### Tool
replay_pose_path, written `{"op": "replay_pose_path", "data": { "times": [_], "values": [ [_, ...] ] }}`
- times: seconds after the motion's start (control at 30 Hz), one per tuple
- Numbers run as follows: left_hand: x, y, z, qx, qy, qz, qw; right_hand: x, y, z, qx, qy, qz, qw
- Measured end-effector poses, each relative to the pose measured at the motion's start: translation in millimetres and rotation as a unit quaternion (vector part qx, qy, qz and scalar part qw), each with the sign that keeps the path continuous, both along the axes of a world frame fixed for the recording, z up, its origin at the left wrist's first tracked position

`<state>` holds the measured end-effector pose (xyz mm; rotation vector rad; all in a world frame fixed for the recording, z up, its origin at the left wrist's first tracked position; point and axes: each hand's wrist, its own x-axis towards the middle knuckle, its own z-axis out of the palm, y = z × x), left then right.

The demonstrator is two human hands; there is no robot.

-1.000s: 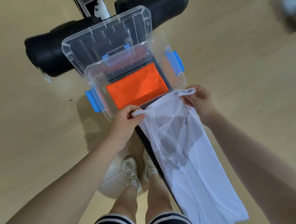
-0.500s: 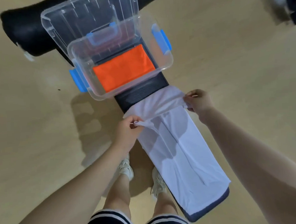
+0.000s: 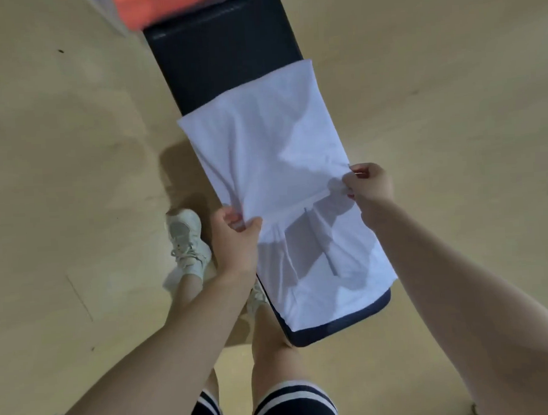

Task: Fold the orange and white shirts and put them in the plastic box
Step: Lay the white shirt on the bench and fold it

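The white shirt (image 3: 263, 150) lies along a black padded bench (image 3: 226, 51), its far half doubled back over the near half. My left hand (image 3: 236, 238) pinches the folded edge at the shirt's left side. My right hand (image 3: 368, 185) pinches the same edge at the right side. Both hold that edge slightly raised above the lower layer. The orange shirt (image 3: 166, 3) shows only as a blurred strip at the top edge, inside the plastic box (image 3: 110, 19), most of which is out of frame.
The bench ends in a rounded corner near my legs (image 3: 352, 323). Pale wooden floor (image 3: 57, 155) surrounds it on both sides. My feet in white trainers (image 3: 185, 240) stand just left of the bench.
Both hands have drawn the shirt's top edge back toward me, folding it over the lower half. The view has tilted down, so the box has slid almost out of frame.
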<state>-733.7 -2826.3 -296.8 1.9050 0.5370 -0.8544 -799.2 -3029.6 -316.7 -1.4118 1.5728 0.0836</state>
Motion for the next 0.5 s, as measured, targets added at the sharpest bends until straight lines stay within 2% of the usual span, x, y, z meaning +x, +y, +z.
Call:
{"op": "replay_pose_path", "data": {
  "times": [0.13, 0.2, 0.3, 0.4, 0.5],
  "values": [
    [-26.5, 4.3, -6.7, 0.013, 0.064, -0.032, 0.997, -30.6, 1.9, -4.9, 0.003, -0.002, 0.003, 1.0],
    [-34.5, 11.1, -10.7, 0.03, 0.077, -0.049, 0.995, -46.5, 5.0, -4.9, -0.02, 0.026, 0.036, 0.999],
    [-41.8, 19.9, -10.8, 0.082, 0.051, -0.106, 0.99, -70.5, 8.8, -0.1, -0.07, 0.064, 0.118, 0.988],
    [-50.8, 28.7, -2.8, 0.111, 0.018, -0.13, 0.985, -95.7, 22.1, 11.4, -0.072, 0.062, 0.138, 0.986],
    [-66.4, 39.0, 5.8, 0.11, 0.026, -0.138, 0.984, -126.5, 42.8, 22.9, -0.063, 0.085, 0.147, 0.983]
  ]
}}
